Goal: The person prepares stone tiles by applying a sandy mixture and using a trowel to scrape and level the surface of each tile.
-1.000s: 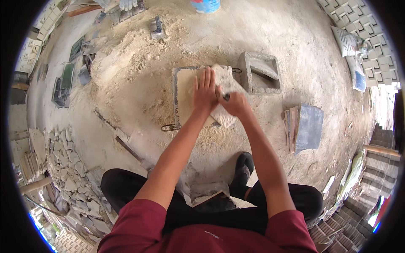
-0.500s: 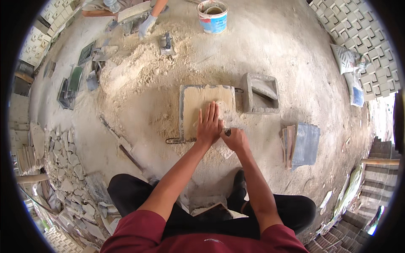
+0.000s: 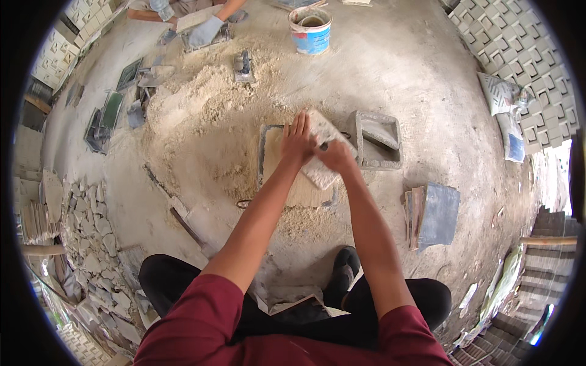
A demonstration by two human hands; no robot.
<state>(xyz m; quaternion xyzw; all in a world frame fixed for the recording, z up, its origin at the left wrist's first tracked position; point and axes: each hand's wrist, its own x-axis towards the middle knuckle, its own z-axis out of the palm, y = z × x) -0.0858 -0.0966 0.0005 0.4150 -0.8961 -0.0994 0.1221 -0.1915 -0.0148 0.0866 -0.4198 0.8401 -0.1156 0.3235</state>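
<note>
A square metal frame mould [image 3: 264, 152] with wire loops at its sides lies on the floor before me, filled with pale sandy powder [image 3: 305, 196]. Tilted across its right half is a rectangular float [image 3: 332, 135], pale and speckled. My right hand [image 3: 337, 157] is closed round the float's dark grip, most of which the fingers hide. My left hand [image 3: 297, 145] lies against the float's left edge, fingers stretched out and pointing away from me. Whether its fingertips press on the float or on the powder is unclear.
A divided concrete box [image 3: 400, 143] stands right of the mould; dark flat plates [image 3: 441, 213] lean nearer. A powder heap [image 3: 195, 97], a trowel [image 3: 243, 67] and a bucket [image 3: 311, 43] lie beyond. A co-worker's gloved hand [image 3: 206, 32] works at far left. Broken pieces [image 3: 91, 244] pile left.
The float has moved away from me and turned, carried by my right hand. My left hand has shifted slightly away from me. The co-worker's gloved hand has moved from the powder onto their mould.
</note>
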